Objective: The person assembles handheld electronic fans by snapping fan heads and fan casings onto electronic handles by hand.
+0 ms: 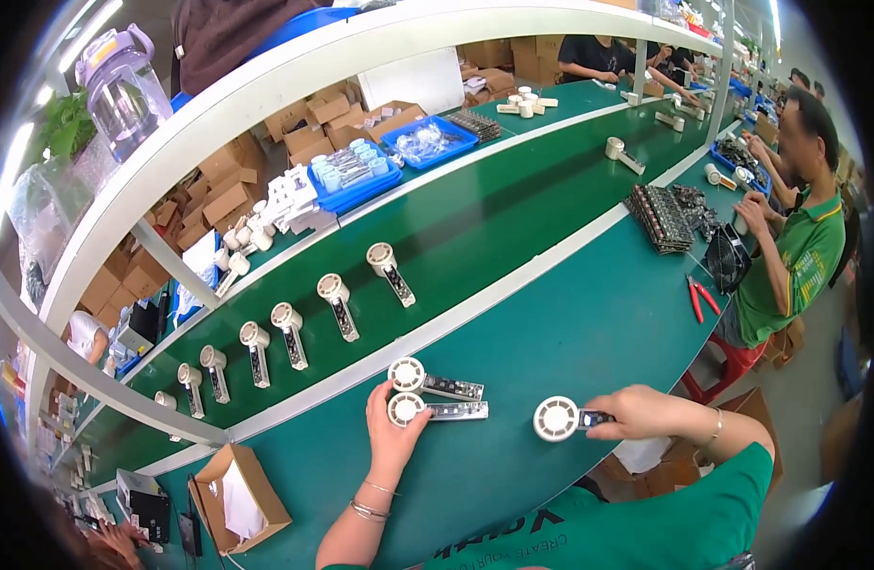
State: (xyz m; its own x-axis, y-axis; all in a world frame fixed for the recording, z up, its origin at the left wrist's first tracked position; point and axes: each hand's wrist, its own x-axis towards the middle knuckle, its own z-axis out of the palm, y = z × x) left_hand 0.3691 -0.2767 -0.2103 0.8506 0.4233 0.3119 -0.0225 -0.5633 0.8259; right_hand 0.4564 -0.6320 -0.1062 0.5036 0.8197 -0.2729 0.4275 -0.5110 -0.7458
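Observation:
My left hand (395, 432) is closed around the round white head of a handheld fan (458, 410), whose handle, with its circuit board bare, points right along the green bench. Directly beyond it lies a second handheld fan (454, 388), its head touching or nearly touching my fingertips. My right hand (636, 413) grips a third handheld fan (557, 419) by the handle near the bench's front edge. That fan's slotted head faces up and points left; my fingers hide most of its handle.
Several open-handled fans (337, 307) stand in a row on the green conveyor (475, 237). A cardboard box (266, 494) sits at left. Red pliers (700, 298) and stacked circuit boards (659, 220) lie at right, beside a co-worker in green (807, 256). A metal shelf frame (266, 85) arches overhead.

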